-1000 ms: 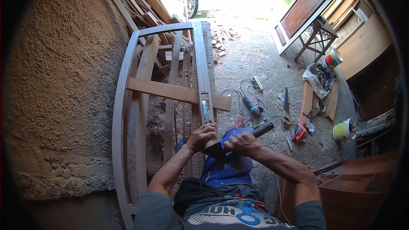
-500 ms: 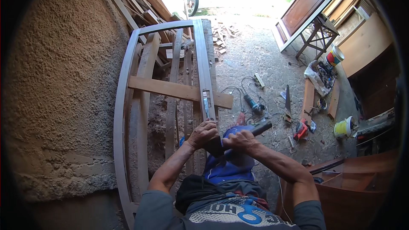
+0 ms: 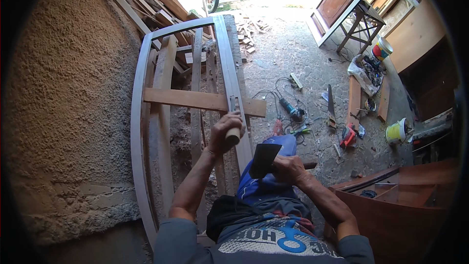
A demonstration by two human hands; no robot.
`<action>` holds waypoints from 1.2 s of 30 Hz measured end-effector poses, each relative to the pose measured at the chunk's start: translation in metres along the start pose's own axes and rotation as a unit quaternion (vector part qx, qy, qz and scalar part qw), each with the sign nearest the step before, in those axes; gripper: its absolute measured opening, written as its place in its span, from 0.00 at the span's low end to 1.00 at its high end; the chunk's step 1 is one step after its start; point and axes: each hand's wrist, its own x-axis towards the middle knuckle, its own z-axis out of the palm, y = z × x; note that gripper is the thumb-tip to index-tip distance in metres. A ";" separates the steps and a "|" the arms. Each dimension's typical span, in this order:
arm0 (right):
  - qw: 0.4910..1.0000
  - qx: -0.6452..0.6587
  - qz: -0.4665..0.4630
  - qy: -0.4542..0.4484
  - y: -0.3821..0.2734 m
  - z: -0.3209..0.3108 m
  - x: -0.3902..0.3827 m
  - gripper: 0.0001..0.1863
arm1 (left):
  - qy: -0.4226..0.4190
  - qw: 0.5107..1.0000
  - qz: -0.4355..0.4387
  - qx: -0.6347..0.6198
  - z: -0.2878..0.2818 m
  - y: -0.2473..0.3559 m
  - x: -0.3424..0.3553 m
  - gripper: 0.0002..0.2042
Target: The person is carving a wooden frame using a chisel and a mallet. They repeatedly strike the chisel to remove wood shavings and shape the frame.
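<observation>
My left hand (image 3: 223,132) is closed round the pale wooden handle (image 3: 232,137) of a chisel, over the long right rail (image 3: 221,36) of a pale wooden frame, beside a slot (image 3: 233,102) cut in that rail. My right hand (image 3: 289,168) grips a dark tool with a broad flat head (image 3: 264,160) on a stick handle, held over my blue-clad leg (image 3: 288,142), below and right of the chisel. A loose plank (image 3: 188,99) crosses the frame under its right rail.
Rough wall (image 3: 68,117) left; stacked offcuts (image 3: 146,2) behind the frame. On the floor right lie an angle grinder (image 3: 293,111), handsaw (image 3: 330,105), red power tool (image 3: 348,136) and buckets (image 3: 395,132). A panelled door (image 3: 337,0) leans on a stool; brown cabinetry (image 3: 391,205) stands lower right.
My left hand has moved up the rail with the chisel, its handle end now clear of the dark tool head. My right hand has drawn slightly down and right, turning that head.
</observation>
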 end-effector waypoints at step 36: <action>0.970 -0.140 -0.184 -0.074 -0.002 -0.020 0.024 0.03 | -0.184 0.969 0.048 0.157 0.045 -0.008 -0.049 0.09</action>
